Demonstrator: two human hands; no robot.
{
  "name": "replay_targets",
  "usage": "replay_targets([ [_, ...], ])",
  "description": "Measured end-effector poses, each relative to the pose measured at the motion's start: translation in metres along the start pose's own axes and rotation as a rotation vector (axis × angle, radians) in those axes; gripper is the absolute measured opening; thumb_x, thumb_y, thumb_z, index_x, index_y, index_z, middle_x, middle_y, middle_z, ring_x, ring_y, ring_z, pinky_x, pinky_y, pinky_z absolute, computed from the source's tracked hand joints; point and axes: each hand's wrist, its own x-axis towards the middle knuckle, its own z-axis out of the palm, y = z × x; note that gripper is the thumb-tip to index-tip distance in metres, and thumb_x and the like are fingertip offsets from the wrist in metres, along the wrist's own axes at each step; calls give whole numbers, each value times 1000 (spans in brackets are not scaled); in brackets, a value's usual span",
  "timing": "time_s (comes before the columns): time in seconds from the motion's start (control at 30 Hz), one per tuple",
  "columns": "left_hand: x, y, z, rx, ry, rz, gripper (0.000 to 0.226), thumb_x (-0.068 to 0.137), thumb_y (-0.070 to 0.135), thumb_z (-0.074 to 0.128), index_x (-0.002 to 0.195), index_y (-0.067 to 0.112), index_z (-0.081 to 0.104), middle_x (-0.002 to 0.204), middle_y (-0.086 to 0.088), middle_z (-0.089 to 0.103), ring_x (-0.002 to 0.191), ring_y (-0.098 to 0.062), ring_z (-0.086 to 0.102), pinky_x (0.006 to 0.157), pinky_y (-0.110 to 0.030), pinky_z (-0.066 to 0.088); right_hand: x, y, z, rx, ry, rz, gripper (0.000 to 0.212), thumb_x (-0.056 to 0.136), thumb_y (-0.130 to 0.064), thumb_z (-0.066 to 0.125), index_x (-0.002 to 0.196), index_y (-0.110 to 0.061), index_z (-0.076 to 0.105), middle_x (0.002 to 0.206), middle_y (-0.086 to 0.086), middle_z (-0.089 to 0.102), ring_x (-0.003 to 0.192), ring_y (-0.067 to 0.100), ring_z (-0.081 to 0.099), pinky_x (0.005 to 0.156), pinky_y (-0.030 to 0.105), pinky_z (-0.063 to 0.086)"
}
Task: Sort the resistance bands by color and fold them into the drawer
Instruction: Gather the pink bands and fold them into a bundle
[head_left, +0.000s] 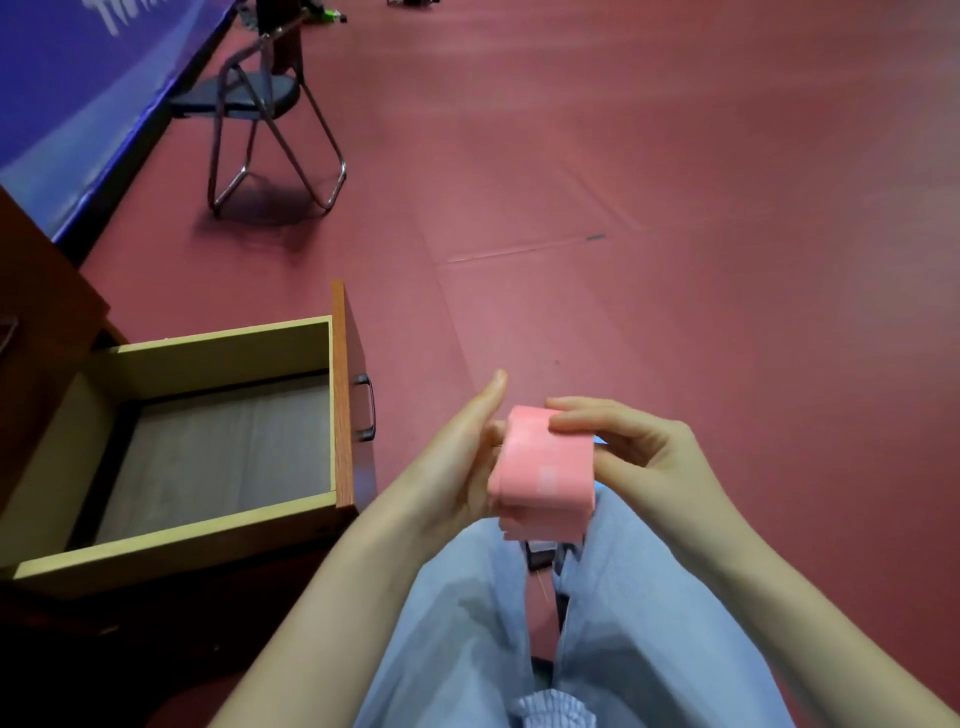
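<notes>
The left forearm (353, 597) and right forearm (779, 587) are bare along their whole visible length, with no sleeve edge reaching into view. The left hand (462, 462) and right hand (644, 457) are bare as well. Both legs are covered by loose pale blue trousers (467, 623) of thin, light fabric. The cloth lies in soft creases and long folds over the thighs, with a faint sheen where the light catches it. At the bottom centre sits a gathered edge of blue-and-white striped cloth (556, 712), finely pinstriped and puckered into small ruffles — whether it is a top's hem or a waistband cannot be told.
</notes>
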Motion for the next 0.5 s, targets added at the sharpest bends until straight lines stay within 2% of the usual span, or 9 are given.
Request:
replay_targets([
  [0.07,-4,-2,4,43,45,77,39,88,43,42,90,10,64,78,-3,68,68,-12,65,63,-22,52,-3,0,-3,24,-69,6,50,79,22,43,75,-18,72,95,-20,71,93,-4,63,74,9,48],
  [0.13,-8,-4,7,113,82,163,26,88,28,49,97,7,63,83,-4,66,69,-10,62,60,-18,50,-6,4,-6,44,-102,26,61,75,24,35,77,-23,74,103,-23,69,102,-3,61,79,11,48],
  [0.2,-8,-6,7,161,113,211,27,88,22,53,105,2,62,87,-7,65,71,-11,59,55,-14,46,-6,7,-6,125,-81,55,58,63,12,36,87,-26,73,111,-17,67,109,2,59,86,17,50],
  [0.27,-13,-9,15,167,190,280,31,85,18,59,110,0,60,93,-11,64,76,-16,58,57,-15,47,-9,6,-8,277,-88,111,59,56,3,36,97,-27,68,112,-12,68,106,4,60,78,17,52],
  [0.37,-17,-10,21,167,257,353,24,84,8,58,106,2,62,91,-10,65,75,-14,60,60,-16,50,-9,6,-7,379,-101,188,49,65,-10,49,108,-30,60,113,-11,65,100,7,61,70,17,53],
  [0.4,-18,-10,23,155,296,382,20,83,6,59,103,5,63,88,-8,66,73,-13,60,60,-16,51,-10,4,-5,382,-129,217,47,67,-16,53,112,-29,57,114,-8,64,101,10,61,70,20,54],
  [0.5,-24,-9,24,109,403,455,16,81,3,60,91,14,63,83,-3,65,72,-10,60,64,-16,52,-9,3,0,274,-206,277,45,72,-24,60,117,-20,56,114,5,66,104,24,64,80,43,57],
])
